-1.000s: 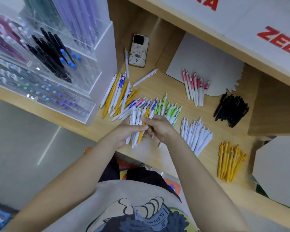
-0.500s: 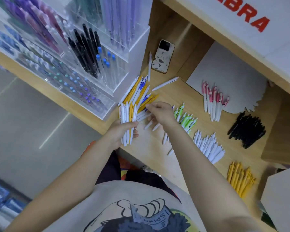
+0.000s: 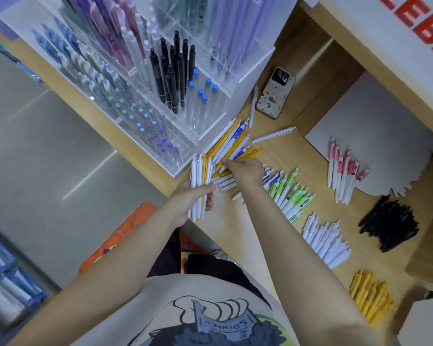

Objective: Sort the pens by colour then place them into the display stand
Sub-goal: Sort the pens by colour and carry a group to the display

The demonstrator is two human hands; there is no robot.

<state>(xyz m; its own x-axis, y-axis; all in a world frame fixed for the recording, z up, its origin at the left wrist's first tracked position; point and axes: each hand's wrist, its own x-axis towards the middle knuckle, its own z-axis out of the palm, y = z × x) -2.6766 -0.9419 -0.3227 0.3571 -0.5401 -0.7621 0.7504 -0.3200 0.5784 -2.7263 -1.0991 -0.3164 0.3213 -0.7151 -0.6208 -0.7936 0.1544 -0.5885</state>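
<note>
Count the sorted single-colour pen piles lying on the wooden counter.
5: pink-capped white pens on the grey board, black pens beside it, green-capped pens by the right forearm, plain white pens below those, yellow pens nearest. The mixed heap is excluded.

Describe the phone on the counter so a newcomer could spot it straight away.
Start at the clear acrylic display stand on the wooden counter. Just to the right of its near corner, in the recess under the white sign with red letters, lies the phone, face down. It is the only flat, rounded slab among slim pens, and its pale case has dark blotches and a dark camera block.
</note>
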